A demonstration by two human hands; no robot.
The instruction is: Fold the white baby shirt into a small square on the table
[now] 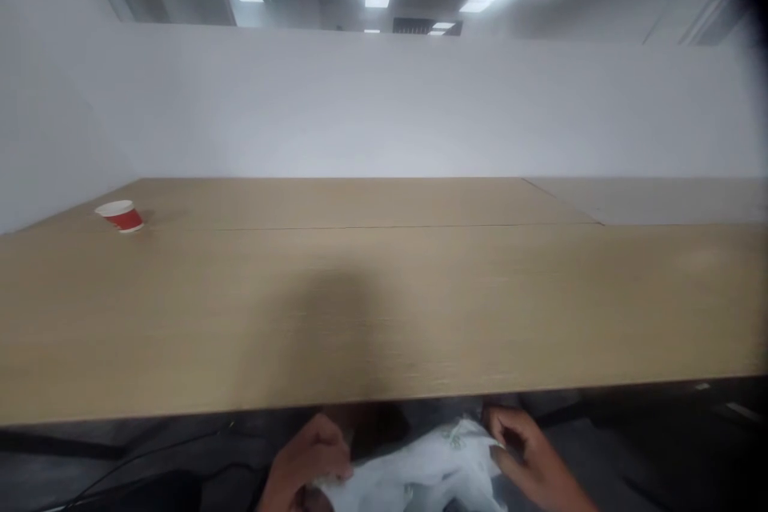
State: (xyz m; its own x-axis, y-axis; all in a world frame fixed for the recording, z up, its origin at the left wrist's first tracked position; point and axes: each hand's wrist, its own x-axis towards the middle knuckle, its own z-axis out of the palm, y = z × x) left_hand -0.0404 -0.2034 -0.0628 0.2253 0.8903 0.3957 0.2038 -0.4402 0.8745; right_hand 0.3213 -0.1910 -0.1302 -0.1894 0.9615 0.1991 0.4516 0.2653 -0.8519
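Note:
A crumpled white plastic bag (429, 468) with a faint greenish print is stretched between my hands, below the table's front edge. My left hand (312, 460) is closed on the bag's left side, its fingers curled. On the other side, my right hand (522, 448) pinches the bag's upper right corner between thumb and fingers. The lower part of the bag runs out of the bottom of the picture, so whatever it may contain is hidden.
A wooden table (384, 296) spans the view just beyond my hands. A red and white paper cup (123, 216) stands at its far left. White walls (336, 104) rise behind. Dark cables (162, 448) hang under the table at left.

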